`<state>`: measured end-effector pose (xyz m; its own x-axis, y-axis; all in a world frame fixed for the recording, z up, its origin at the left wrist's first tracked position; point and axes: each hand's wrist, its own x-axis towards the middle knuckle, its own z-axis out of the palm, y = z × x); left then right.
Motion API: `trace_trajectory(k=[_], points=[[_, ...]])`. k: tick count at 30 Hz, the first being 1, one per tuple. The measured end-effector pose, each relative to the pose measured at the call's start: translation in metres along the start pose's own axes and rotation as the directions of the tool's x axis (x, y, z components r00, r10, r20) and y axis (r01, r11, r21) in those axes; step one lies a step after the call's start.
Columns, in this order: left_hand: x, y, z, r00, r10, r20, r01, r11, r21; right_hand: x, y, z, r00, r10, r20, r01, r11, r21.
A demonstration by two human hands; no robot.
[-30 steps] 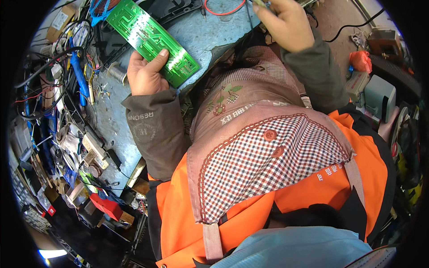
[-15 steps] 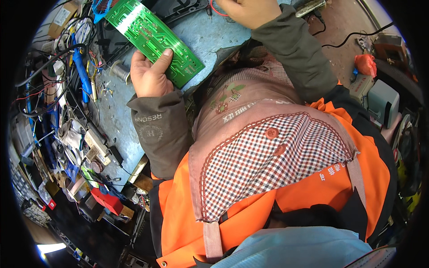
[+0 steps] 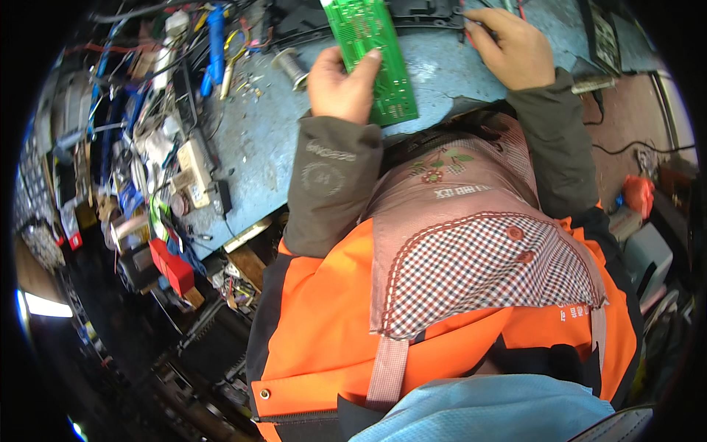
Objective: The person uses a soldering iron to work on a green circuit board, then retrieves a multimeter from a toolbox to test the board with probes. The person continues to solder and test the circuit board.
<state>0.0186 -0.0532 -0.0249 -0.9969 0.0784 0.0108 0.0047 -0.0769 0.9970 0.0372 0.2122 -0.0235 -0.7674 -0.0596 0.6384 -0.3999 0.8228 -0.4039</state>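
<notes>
My left hand (image 3: 341,87) grips a long green circuit board (image 3: 392,88) near its lower end, thumb flat on the face and fingers behind. The board stands nearly upright in the picture, and its top runs past the upper edge. To the right of it, my right hand (image 3: 515,50) is closed in a pinch beside a black plastic casing (image 3: 434,16). A thin red and dark piece shows by its fingertips; what they hold is too small to make out. Left of my left hand, a spool of wire (image 3: 292,68) lies on the blue worktop (image 3: 254,158).
Cables, blue-handled tools (image 3: 214,48) and a white power strip (image 3: 193,173) crowd the left side. A red box (image 3: 171,267) sits below them. On the right, a dark framed part (image 3: 600,37) rests near the worktop's edge, and a black cord (image 3: 641,149) runs beyond it.
The view has shifted, so everything sits farther right in the picture. The board has turned more upright in my left hand. More of my right hand and its pinched fingers now shows.
</notes>
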Motion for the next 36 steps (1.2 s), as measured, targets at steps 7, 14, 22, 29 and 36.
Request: trace_trajectory(k=[7,14,22,29,36], points=[[-0.019,0.016,0.001,0.951,0.226,-0.211,-0.099,0.868,0.486,-0.002,0.010,0.001,0.985,0.153,-0.084,-0.122,0.947,0.296],[-0.028,0.034,-0.063,0.833,0.443,-0.331,-0.210,0.806,0.553,-0.004,0.053,-0.070,0.617,0.730,-0.295,-0.058,0.415,0.908],[0.079,0.033,-0.110,0.973,0.172,-0.156,0.051,0.495,0.868,0.030,0.089,-0.101,0.489,0.822,-0.292,-0.143,0.405,0.903],[0.084,0.007,-0.134,0.857,0.513,-0.046,-0.294,0.560,0.775,0.036,0.107,-0.141,0.519,0.704,-0.484,-0.461,0.708,0.536],[0.039,0.023,-0.122,0.883,0.407,-0.234,-0.328,0.891,0.313,-0.023,0.066,-0.178,0.482,0.575,-0.661,-0.179,0.803,0.568]])
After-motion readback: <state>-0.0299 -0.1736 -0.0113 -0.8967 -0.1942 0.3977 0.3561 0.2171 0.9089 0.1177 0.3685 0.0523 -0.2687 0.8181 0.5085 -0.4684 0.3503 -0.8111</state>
